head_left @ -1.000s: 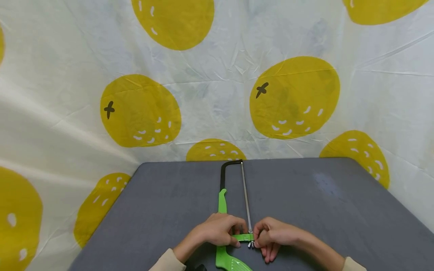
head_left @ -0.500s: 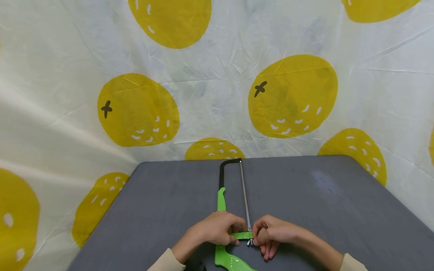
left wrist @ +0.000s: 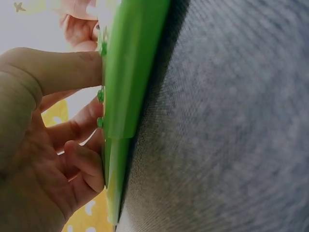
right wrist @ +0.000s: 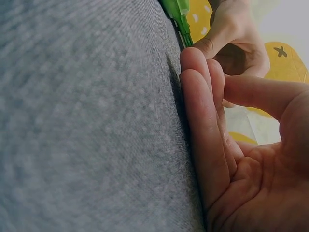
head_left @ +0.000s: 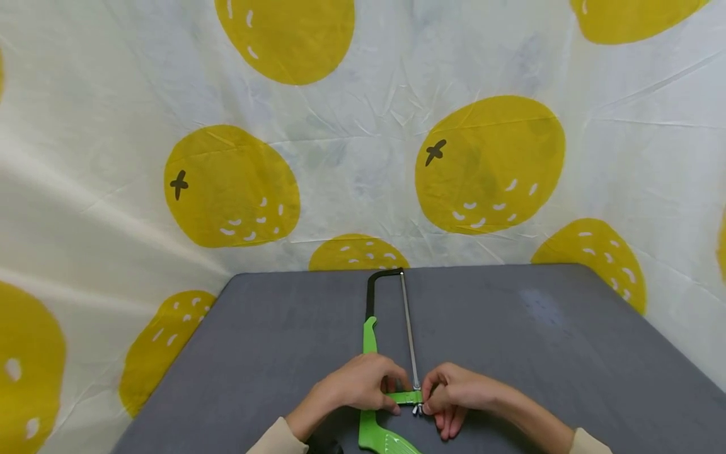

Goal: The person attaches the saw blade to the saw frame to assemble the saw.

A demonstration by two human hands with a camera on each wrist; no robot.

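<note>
A hacksaw lies flat on the grey table, with a green handle and frame, a black front bow and a thin blade on its right. My left hand lies over the frame and grips its green crossbar between thumb and fingers. At the crossbar's right end, my right hand pinches with thumb and forefinger, its other fingers resting on the table. What exactly lies between those fingertips is hidden. A silver wing nut sticks out just below the crossbar. In the left wrist view, the thumb presses the green frame.
The grey cloth-covered table spreads out around the saw. A white curtain with yellow fruit prints hangs behind it and at both sides. A dark object, partly cut off, sits below the left forearm.
The head view has shifted slightly. Both hands keep the same hold at the crossbar, and the hacksaw stays in place.
</note>
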